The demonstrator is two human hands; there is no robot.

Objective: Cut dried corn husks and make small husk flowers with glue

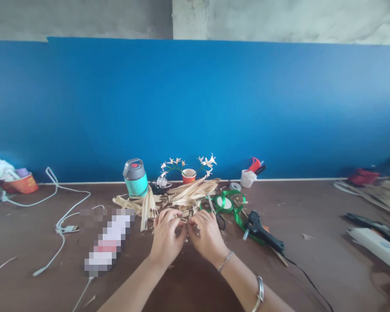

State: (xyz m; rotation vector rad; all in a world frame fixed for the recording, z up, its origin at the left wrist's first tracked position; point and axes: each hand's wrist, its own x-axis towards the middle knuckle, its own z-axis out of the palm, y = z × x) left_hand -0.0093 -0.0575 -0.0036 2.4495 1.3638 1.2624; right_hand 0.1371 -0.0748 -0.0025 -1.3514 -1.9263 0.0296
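My left hand and my right hand meet above the table, thumbs and fingertips pinched close together. Whatever small piece lies between the fingertips is too small to make out. Just beyond them spreads a heap of dried corn husks. Scissors lie beside my right fingers, partly hidden. A roll of green ribbon sits to their right, with loose loops around it. Farther right rests a black glue gun. Behind the husks, an orange paper cup holds stems with pale star-shaped flowers.
A teal flask stands at back left, near a blurred-out device and white cables. A white cup with pens is at back right. A white tool lies far right. A blue panel borders the table.
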